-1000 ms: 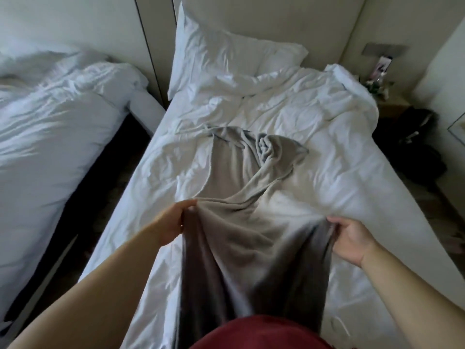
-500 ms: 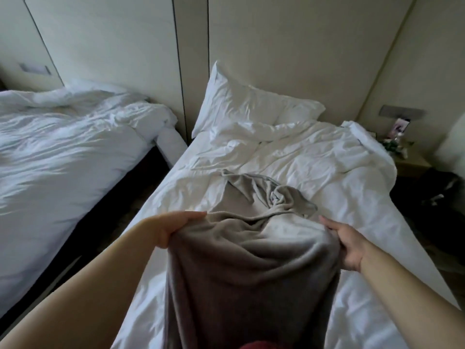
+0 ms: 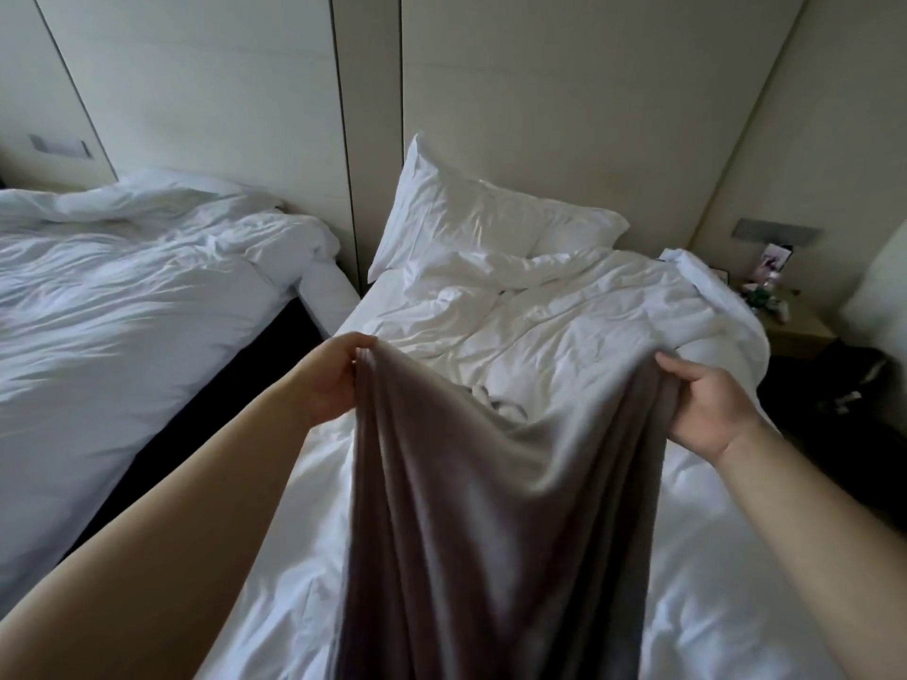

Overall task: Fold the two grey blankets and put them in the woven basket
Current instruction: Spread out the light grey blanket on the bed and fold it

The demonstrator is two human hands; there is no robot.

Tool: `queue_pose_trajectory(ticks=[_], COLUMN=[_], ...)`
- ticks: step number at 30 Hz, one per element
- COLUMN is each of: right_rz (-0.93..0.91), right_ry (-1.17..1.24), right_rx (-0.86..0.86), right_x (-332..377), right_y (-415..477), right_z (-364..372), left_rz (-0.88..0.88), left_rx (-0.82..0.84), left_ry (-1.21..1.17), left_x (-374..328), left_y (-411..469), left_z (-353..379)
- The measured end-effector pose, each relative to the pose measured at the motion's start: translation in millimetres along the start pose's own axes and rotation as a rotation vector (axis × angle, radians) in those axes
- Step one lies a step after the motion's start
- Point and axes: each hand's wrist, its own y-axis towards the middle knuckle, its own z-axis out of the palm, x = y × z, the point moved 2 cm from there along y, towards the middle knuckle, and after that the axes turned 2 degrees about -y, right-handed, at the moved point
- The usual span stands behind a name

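A grey blanket (image 3: 495, 522) hangs in loose folds in front of me, held up over the right-hand bed. My left hand (image 3: 330, 380) pinches its top left corner, and my right hand (image 3: 706, 404) grips its top right edge. The cloth sags between the two hands and drops out of view at the bottom. A small bit of it still shows crumpled on the duvet behind the sag. No second blanket and no woven basket are in view.
The bed in front has a rumpled white duvet (image 3: 564, 326) and a pillow (image 3: 481, 223) against the wall. A second white bed (image 3: 137, 306) stands left across a dark gap. A bedside table (image 3: 795, 326) with small items sits at the right.
Both hands have raised the blanket's edge higher off the bed, so most of the cloth now hangs instead of lying bunched on the duvet. My view has tilted up toward the wall.
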Motion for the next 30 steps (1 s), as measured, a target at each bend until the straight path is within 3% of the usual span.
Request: queue_pose_trajectory(ticks=[2, 5, 7, 9, 11, 14, 16, 18, 20, 21, 25, 27, 30], right_rz=[-0.037, 0.303, 0.478, 0.375, 0.068, -0.22, -0.192, 0.018, 0.232, 0.253, -0.124, -0.288, -0.383], right_ry=[0.1, -0.193, -0.389, -0.378, -0.182, 0.135, 0.097, -0.111, -0.288, -0.33, -0.193, -0.067, 0.041], right_rx=[0.034, 0.037, 0.036, -0.045, -0.141, -0.086, -0.077, -0.101, -0.169, -0.204, -0.212, -0.161, -0.127], right_x=[10, 4, 6, 22, 47, 64, 59, 52, 52, 58, 99, 108, 99], right_y=[-1, -9, -17, -15, -6, -4, -5, -7, -11, -11, -5, -6, -4], right_z=[-2, -3, 4, 10, 12, 9, 1, -2, 1, 2, 16, 18, 9], left_rz=[-0.073, -0.239, -0.172, -0.042, 0.049, -0.016, -0.16, -0.25, -0.181, -0.097, 0.135, 0.169, 0.171], left_rx=[0.048, 0.107, 0.102, 0.048, 0.009, 0.086, 0.169, 0.224, 0.208, 0.182, 0.162, 0.211, 0.223], left_ry=[0.063, 0.351, 0.314, 0.152, 0.034, 0.03, 0.235, 0.405, 0.366, 0.282, -0.022, -0.031, -0.017], left_x=[-2, 2, -9, -25, -35, -40, -39, -41, -51, -59, -85, -89, -89], left_y=[7, 9, 12, 20, 26, 30, 28, 28, 32, 35, 47, 46, 45], left_z=[7, 22, 35, 47, 52, 48, 44, 44, 49, 54, 66, 71, 73])
